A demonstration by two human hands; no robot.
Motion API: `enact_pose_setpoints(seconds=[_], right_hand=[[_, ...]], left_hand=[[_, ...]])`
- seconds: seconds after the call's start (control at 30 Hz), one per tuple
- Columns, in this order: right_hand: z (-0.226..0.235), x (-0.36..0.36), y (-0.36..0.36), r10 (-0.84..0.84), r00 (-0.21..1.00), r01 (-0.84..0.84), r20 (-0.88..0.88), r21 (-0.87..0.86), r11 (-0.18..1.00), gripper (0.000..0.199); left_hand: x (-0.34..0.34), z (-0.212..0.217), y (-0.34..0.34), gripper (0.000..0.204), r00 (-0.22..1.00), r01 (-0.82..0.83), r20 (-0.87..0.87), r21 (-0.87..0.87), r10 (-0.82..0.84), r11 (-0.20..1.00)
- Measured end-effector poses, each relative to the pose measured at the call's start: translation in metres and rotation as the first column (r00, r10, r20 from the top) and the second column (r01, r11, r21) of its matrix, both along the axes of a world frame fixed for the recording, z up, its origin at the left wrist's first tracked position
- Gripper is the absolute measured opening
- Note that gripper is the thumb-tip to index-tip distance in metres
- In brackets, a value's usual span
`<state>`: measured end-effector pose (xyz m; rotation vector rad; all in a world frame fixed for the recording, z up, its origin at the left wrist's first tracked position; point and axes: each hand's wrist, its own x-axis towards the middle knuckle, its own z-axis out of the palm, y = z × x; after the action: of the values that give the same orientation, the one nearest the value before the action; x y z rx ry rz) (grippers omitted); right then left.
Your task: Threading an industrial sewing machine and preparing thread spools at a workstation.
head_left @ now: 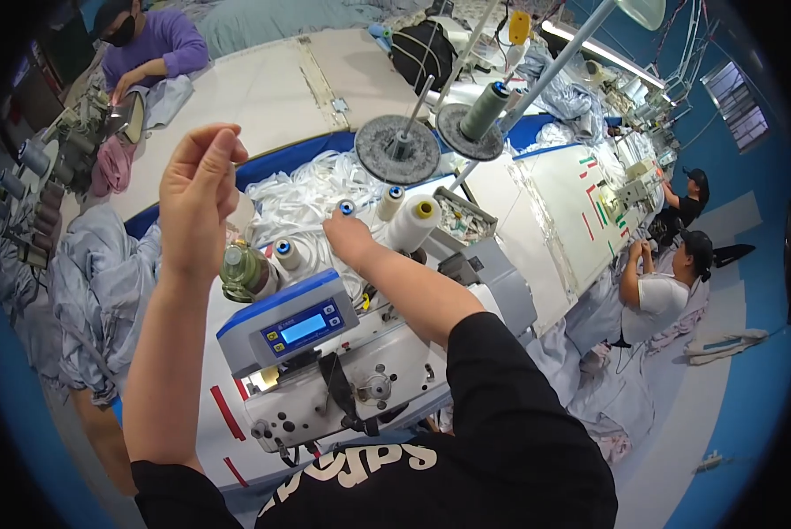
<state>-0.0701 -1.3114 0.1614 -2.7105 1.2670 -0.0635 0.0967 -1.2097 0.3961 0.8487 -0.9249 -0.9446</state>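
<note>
Sleeves: black, with white lettering on the chest below them, nearest my eyes at the lower edge.
Left hand (197, 189): raised above the machine, my thumb and forefinger pinched shut at the top; whether a thread lies between them I cannot tell.
Right hand (350, 234): stretched forward among the spools, fingers curled down at a small blue-capped bobbin (346, 208); the pictures do not show whether I grip it or merely touch it.
Sewing machine (343, 370): white body under my forearms, carrying a blue-and-grey control box (288, 322) with a lit screen.
White thread cone (412, 223): upright, yellow core, just right of my right hand.
Grey thread cone (485, 110): on a round felt pad (398, 148) stand behind the spools; a second pad beside it holds a bare spindle.
Green glass bottle (239, 271): on the machine, below my left hand.
White straps (312, 189): heaped behind the spools.
Worktop (263, 93): pale, long, running past a seated person in purple (153, 48).
Co-workers (656, 286): seated along the right.
</note>
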Motion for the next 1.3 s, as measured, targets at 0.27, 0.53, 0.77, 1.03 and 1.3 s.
enact_pose_setpoints(seconds=[0.27, 0.53, 0.77, 1.03, 1.3], right_hand=[[0.183, -0.039, 0.028, 0.044, 0.998, -0.052, 0.046, 0.18, 0.982, 0.028], [0.363, -0.106, 0.025, 0.138, 0.789, 0.084, 0.598, -0.329, 0.941, 0.037], [0.325, -0.088, -0.052, -0.035, 0.87, 0.152, 0.491, -0.2, 0.968, 0.046], [0.273, -0.072, -0.063, -0.076, 0.884, 0.176, 0.462, -0.177, 0.968, 0.043], [0.261, -0.081, -0.063, -0.02, 0.871, 0.183, 0.491, -0.287, 0.94, 0.043]], left_hand=[[-0.014, 0.005, 0.006, 0.018, 0.998, 0.013, -0.062, 0.01, -0.013, 1.0], [-0.023, 0.005, 0.012, 0.016, 0.999, 0.041, -0.022, 0.059, -0.04, 0.997], [-0.042, 0.006, 0.016, 0.016, 0.994, 0.105, 0.0, 0.118, -0.106, 0.987], [-0.043, 0.006, 0.014, 0.016, 0.992, 0.115, 0.036, 0.144, -0.121, 0.983], [-0.052, 0.001, 0.006, 0.016, 0.991, 0.129, 0.019, 0.166, -0.134, 0.978]])
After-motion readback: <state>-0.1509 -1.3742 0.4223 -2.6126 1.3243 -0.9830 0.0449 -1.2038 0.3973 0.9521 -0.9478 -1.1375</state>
